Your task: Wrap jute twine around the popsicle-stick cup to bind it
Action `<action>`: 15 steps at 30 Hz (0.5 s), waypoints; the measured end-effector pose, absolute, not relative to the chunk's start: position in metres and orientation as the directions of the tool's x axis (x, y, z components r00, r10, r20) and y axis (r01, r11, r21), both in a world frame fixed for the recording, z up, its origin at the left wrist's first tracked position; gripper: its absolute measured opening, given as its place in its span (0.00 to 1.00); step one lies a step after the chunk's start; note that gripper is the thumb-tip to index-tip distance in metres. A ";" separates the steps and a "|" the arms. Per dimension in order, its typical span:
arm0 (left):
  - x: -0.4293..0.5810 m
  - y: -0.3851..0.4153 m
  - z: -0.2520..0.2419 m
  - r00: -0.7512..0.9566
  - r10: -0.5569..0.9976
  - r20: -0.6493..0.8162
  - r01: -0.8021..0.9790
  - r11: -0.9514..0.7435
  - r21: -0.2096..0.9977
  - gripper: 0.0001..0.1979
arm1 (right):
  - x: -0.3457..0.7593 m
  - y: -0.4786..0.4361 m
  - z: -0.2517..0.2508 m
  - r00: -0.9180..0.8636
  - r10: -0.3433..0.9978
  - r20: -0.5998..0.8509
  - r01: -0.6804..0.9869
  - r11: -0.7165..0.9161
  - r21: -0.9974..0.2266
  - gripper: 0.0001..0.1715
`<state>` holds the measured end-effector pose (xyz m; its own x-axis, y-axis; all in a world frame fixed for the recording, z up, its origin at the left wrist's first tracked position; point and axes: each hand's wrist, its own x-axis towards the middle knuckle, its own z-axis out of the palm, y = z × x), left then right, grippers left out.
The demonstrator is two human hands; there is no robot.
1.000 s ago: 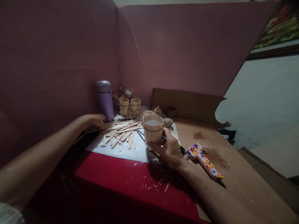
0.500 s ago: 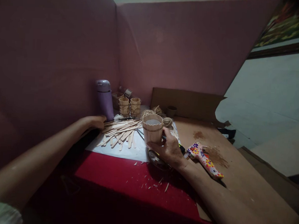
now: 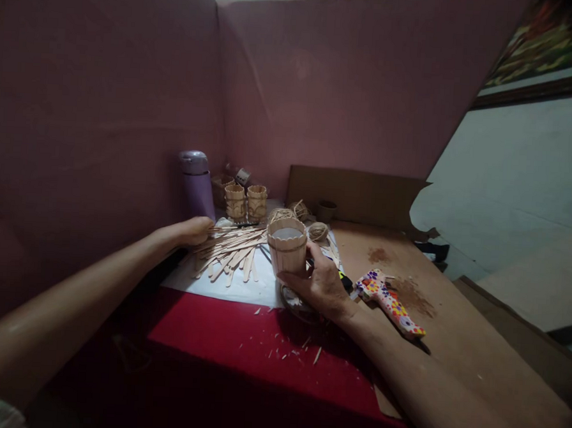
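Observation:
My right hand [image 3: 321, 281] is wrapped around a cup [image 3: 287, 255] clad in upright wooden craft sticks. The cup stands upright in my grasp, with a scalloped rim, a thin band near the top and a pale inside. My left hand [image 3: 197, 230] is at the left ends of a loose heap of craft sticks [image 3: 236, 253]. Its fingers look curled together, and what they pinch is hidden. The heap lies fanned out on a white sheet [image 3: 191, 287]. Under the held cup, a dark round object [image 3: 303, 309] is partly covered by my right hand.
A purple bottle [image 3: 198, 187] stands behind my left hand. Two decorated stick-covered cups [image 3: 246, 203] and twine balls [image 3: 318, 231] are further back. A flowered glue gun [image 3: 389, 302] lies on the brown board [image 3: 455, 370] at right. Wood slivers litter the red cloth [image 3: 222, 332].
My left hand has moved right and slightly up along the ends of the craft sticks. My right hand still holds the cup, which has barely shifted.

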<state>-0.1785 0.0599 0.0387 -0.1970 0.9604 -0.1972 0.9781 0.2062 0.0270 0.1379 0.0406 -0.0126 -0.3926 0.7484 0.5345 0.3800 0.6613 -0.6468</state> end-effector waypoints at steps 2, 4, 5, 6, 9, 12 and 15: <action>-0.172 0.066 0.036 -0.189 0.969 -0.162 0.981 0.194 0.016 0.18 | 0.138 0.041 -0.012 -0.396 0.744 0.538 0.377 0.666 -0.644 0.33; -0.166 0.073 0.033 -0.174 0.977 -0.128 0.984 0.176 0.011 0.17 | 0.138 0.041 -0.013 -0.393 0.745 0.539 0.384 0.665 -0.640 0.33; -0.162 0.075 0.031 -0.166 0.980 -0.110 0.986 0.169 0.010 0.17 | 0.138 0.041 -0.014 -0.392 0.746 0.538 0.390 0.665 -0.637 0.33; -0.159 0.078 0.030 -0.159 0.983 -0.090 0.987 0.161 0.011 0.17 | 0.138 0.041 -0.014 -0.392 0.747 0.537 0.396 0.664 -0.635 0.33; -0.154 0.082 0.031 -0.138 0.990 -0.030 0.990 0.139 0.023 0.18 | 0.139 0.042 -0.016 -0.395 0.748 0.533 0.407 0.663 -0.629 0.33; -0.161 0.080 0.042 -0.119 0.993 -0.005 0.992 0.119 0.043 0.17 | 0.139 0.043 -0.016 -0.402 0.746 0.532 0.398 0.665 -0.632 0.33; -0.179 0.075 0.055 -0.167 0.985 -0.035 0.985 0.168 0.027 0.14 | 0.140 0.042 -0.015 -0.410 0.747 0.524 0.388 0.662 -0.641 0.33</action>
<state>-0.1790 0.0748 0.0553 -0.1671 0.9853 -0.0347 0.9854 0.1680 0.0274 0.1396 0.0425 -0.0153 -0.4099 0.7468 0.5237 0.3883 0.6624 -0.6406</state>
